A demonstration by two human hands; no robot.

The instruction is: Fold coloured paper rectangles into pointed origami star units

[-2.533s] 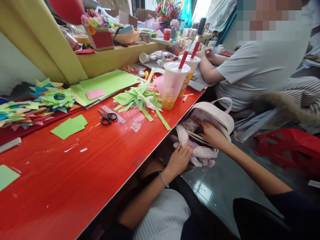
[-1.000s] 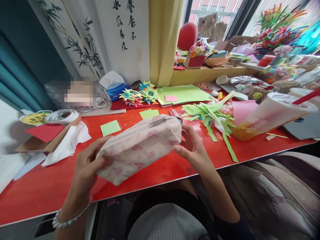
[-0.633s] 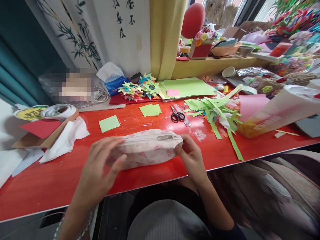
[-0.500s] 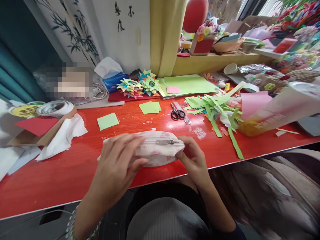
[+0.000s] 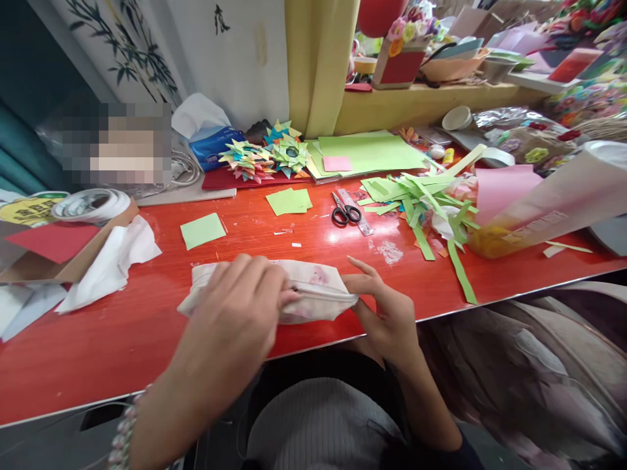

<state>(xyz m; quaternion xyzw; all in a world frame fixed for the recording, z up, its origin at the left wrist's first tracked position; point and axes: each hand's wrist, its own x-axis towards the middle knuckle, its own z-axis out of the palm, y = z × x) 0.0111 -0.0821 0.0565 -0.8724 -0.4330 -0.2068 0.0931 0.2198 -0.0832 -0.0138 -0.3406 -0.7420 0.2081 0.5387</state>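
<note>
A white fabric zip pouch [image 5: 313, 273] with faint pink prints lies near the front edge of the red table. My left hand [image 5: 240, 297] is closed over its middle, thumb and fingers pinched at the zipper line. The zipper pull is hidden beneath those fingers. To the right of them the zipper [image 5: 326, 290] is parted in a narrow slit. At the pouch's right end, my right hand [image 5: 385, 303] pinches the corner between thumb and finger, its index finger raised. What the pouch holds cannot be seen.
Beyond the pouch on the red table [image 5: 122, 339] lie black-handled scissors [image 5: 345, 210], a ruler [image 5: 360, 219] and green paper squares [image 5: 202, 231]. Green paper strips [image 5: 416, 202] are heaped at right, beside a tilted plastic cup [image 5: 548, 215]. A cardboard box [image 5: 105, 238] stands at left.
My left hand has come over the zipper and closed on it, covering the pull that showed near the right end. The zipper has parted at the right. My right index finger has lifted.
</note>
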